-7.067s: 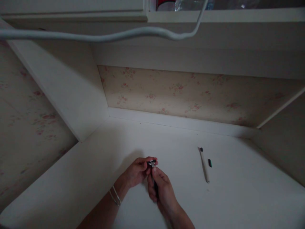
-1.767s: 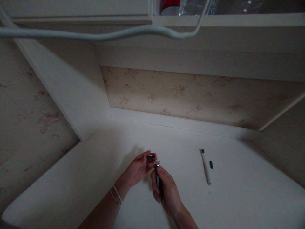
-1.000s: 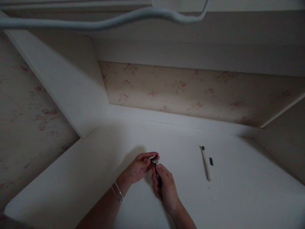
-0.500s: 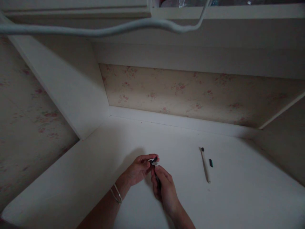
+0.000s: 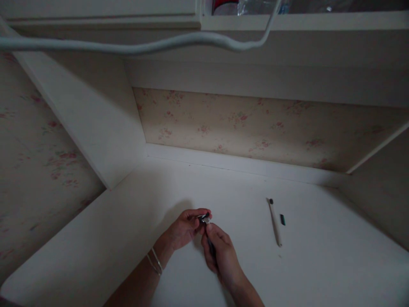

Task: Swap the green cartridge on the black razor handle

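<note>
What looks like a razor, with a dark handle (image 5: pixel 211 248) and a shiny metal neck, is held between both hands above the white tabletop. My right hand (image 5: pixel 223 252) is wrapped round the handle, its thumb up near the neck. The fingers of my left hand (image 5: pixel 185 228) pinch the small black head (image 5: pixel 203 218) at the top. Fine detail where head and neck meet is too small and dim to make out. To the right lie a pale toothbrush (image 5: pixel 275 226) with dark bristles and a small dark green piece (image 5: pixel 283 219).
The white tabletop (image 5: pixel 134 256) ends at a low back ledge (image 5: pixel 243 165). A side panel (image 5: pixel 92 115) stands on the left, a wall on the right. Overhead runs a pale curved bar or cable (image 5: pixel 128 47) below a cabinet (image 5: pixel 102 8).
The hands keep nearly the same place and hold, with only small shifts of the fingers about the head. The camera view has tipped slightly upward.
</note>
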Motion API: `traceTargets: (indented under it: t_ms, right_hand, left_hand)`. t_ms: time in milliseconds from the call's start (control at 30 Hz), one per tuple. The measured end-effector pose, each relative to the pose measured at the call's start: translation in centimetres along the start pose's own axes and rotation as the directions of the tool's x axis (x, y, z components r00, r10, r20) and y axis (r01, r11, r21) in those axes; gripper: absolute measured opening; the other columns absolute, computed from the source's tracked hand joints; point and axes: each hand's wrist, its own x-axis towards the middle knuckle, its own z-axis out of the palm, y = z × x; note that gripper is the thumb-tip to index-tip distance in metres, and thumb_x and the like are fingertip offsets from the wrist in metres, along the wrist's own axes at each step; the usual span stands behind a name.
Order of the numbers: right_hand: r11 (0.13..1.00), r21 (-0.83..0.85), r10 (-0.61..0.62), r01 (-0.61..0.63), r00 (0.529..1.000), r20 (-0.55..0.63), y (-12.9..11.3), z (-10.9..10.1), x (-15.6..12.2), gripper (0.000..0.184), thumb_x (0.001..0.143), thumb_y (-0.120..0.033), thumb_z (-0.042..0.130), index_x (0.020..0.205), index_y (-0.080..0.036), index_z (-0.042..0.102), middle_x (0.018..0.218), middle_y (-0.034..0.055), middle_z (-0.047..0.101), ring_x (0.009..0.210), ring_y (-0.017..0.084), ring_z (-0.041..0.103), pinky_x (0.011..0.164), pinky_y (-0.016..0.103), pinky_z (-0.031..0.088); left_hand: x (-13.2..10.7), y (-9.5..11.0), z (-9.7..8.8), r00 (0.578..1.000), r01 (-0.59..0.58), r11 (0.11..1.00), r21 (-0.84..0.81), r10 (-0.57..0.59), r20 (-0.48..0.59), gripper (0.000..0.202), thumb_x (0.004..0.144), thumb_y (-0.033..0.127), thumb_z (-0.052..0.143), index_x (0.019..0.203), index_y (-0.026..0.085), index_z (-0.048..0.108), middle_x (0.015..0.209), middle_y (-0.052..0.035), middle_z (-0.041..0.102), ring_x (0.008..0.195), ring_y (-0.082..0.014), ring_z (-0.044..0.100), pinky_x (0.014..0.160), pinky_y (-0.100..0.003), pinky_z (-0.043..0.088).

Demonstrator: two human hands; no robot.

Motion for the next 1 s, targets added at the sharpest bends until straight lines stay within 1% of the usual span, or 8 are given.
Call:
traceTargets:
  t_ms: [133, 267, 333, 467, 733, 800, 900, 1000]
  right_hand:
    - [0.996, -0.023, -0.087, 0.087, 0.996, 0.027, -0.19, 0.11, 0.08, 0.035, 0.088, -0.05, 0.052, 0.079, -0.016, 0.052, 0.06, -0.005, 0.05, 0.029, 0.002, 0.031, 0.025, 0.013, 0.027]
    - [0.997, -0.011, -0.078, 0.079, 0.996, 0.032, -0.33, 0.26, 0.27, 0.038, 0.087, -0.05, 0.053, 0.073, -0.015, 0.052, 0.059, -0.0042, 0.049, 0.031, 0.003, 0.036, 0.026, 0.015, 0.034]
    - [0.998, -0.017, -0.065, 0.066, 0.997, 0.029, -0.29, 0.31, 0.22, 0.039, 0.086, -0.051, 0.053, 0.072, -0.015, 0.052, 0.055, -0.0048, 0.047, 0.03, 0.004, 0.036, 0.026, 0.015, 0.034]
    - [0.999, -0.024, -0.037, 0.038, 0.999, 0.038, -0.16, 0.37, -0.11, 0.037, 0.087, -0.051, 0.053, 0.079, -0.015, 0.054, 0.052, -0.0069, 0.043, 0.03, 0.002, 0.03, 0.025, 0.013, 0.031]
    - [0.996, 0.057, 0.058, -0.062, 0.995, 0.078, -0.21, 0.29, -0.23, 0.035, 0.088, -0.053, 0.05, 0.086, -0.018, 0.051, 0.056, -0.009, 0.038, 0.031, 0.0, 0.017, 0.025, 0.011, 0.015]
    - [0.999, 0.017, 0.048, -0.05, 0.997, 0.061, -0.15, 0.16, -0.12, 0.037, 0.087, -0.055, 0.05, 0.085, -0.019, 0.049, 0.057, -0.0091, 0.038, 0.031, 0.0, 0.018, 0.026, 0.012, 0.016]
    - [0.993, -0.111, -0.023, 0.027, 0.999, 0.038, 0.09, -0.06, 0.03, 0.042, 0.085, -0.06, 0.048, 0.083, -0.018, 0.048, 0.056, -0.0092, 0.037, 0.031, 0.001, 0.021, 0.026, 0.012, 0.019]
    - [0.973, -0.216, -0.081, 0.085, 0.996, 0.026, 0.43, -0.12, 0.1, 0.043, 0.087, -0.06, 0.043, 0.083, -0.018, 0.048, 0.054, -0.0096, 0.035, 0.031, 0.002, 0.022, 0.026, 0.013, 0.02]
  left_hand:
    - [-0.05, 0.02, -0.22, 1.0, -0.028, 1.0, -0.002, 0.028, -0.011, 0.033, 0.062, 0.023, 0.081, 0.093, 0.018, 0.073, 0.101, -0.0073, 0.07, 0.089, -0.0161, 0.063, 0.075, -0.023, 0.046]
    - [-0.09, 0.15, -0.52, 1.0, 0.0, 0.999, 0.034, -0.001, 0.029, 0.037, 0.062, 0.026, 0.081, 0.097, 0.017, 0.073, 0.1, -0.0079, 0.069, 0.085, -0.0151, 0.062, 0.071, -0.022, 0.046]
    - [-0.18, 0.25, -0.72, 0.999, 0.018, 0.998, 0.053, -0.019, 0.032, 0.038, 0.063, 0.026, 0.081, 0.098, 0.016, 0.072, 0.102, -0.0088, 0.068, 0.087, -0.015, 0.061, 0.07, -0.021, 0.046]
    - [-0.42, 0.46, -0.99, 0.999, 0.018, 0.998, 0.059, -0.021, 0.046, 0.033, 0.064, 0.024, 0.08, 0.096, 0.018, 0.073, 0.106, -0.0086, 0.066, 0.089, -0.0155, 0.06, 0.069, -0.021, 0.045]
    - [-0.36, 0.79, -0.91, 0.996, 0.04, 0.997, 0.072, -0.046, 0.082, 0.028, 0.065, 0.025, 0.08, 0.091, 0.019, 0.074, 0.107, -0.0081, 0.068, 0.072, -0.0101, 0.06, 0.063, -0.02, 0.044]
    - [-0.26, 0.73, -0.92, 0.996, 0.047, 0.996, 0.069, -0.052, 0.071, 0.028, 0.066, 0.023, 0.079, 0.092, 0.019, 0.074, 0.109, -0.0086, 0.068, 0.079, -0.0123, 0.062, 0.067, -0.021, 0.045]
    - [-0.16, 0.52, -0.9, 0.998, 0.014, 0.998, 0.068, -0.018, 0.064, 0.028, 0.067, 0.021, 0.078, 0.095, 0.018, 0.073, 0.112, -0.0099, 0.066, 0.091, -0.0163, 0.062, 0.071, -0.023, 0.046]
    - [-0.16, 0.36, -0.66, 0.997, -0.035, 0.998, 0.047, 0.031, 0.073, 0.027, 0.066, 0.021, 0.078, 0.093, 0.018, 0.074, 0.112, -0.0093, 0.066, 0.091, -0.0164, 0.062, 0.07, -0.022, 0.046]
